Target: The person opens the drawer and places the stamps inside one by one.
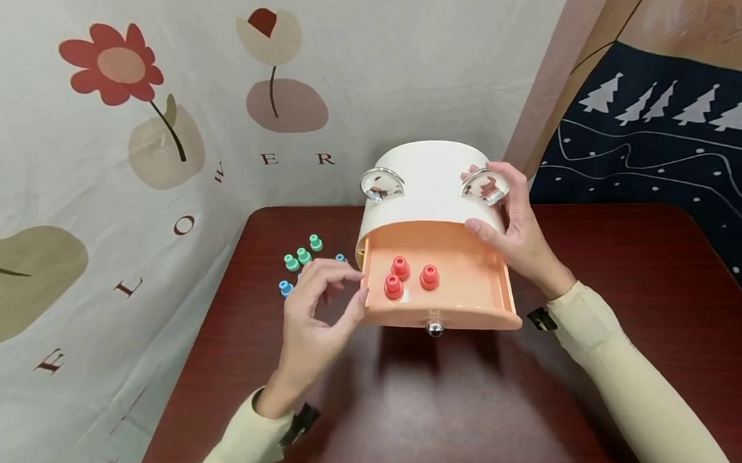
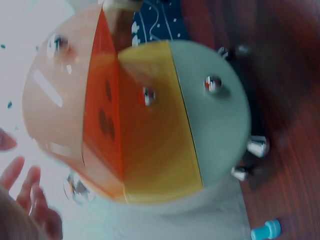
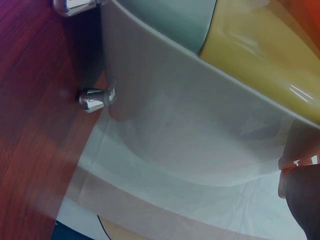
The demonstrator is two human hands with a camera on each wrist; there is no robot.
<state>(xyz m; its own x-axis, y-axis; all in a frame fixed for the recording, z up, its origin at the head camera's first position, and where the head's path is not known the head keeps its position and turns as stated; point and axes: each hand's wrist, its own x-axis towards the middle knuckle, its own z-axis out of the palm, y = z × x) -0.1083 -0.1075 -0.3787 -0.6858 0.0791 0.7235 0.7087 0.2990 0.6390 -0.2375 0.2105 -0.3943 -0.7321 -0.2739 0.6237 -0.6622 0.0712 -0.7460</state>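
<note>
Item: cream drawer cabinet (image 1: 432, 179) on the dark red table (image 1: 632, 295), top orange drawer (image 1: 440, 287) pulled out toward the person, three red pegs (image 1: 411, 276) inside.

Right hand (image 1: 515, 227): grasping the cabinet's right upper edge, thumb over the front rim, steadying it.

Left hand (image 1: 315, 308): fingers loosely spread, holding nothing as far as the head view shows, fingertips just at the drawer's left front corner.

Green and blue pegs (image 1: 300, 260) lie behind and left of that hand, nearer it than the right.

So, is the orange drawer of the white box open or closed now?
Open. The orange drawer sticks out of the white box, showing three red pegs inside. The right hand holds the box.
</note>
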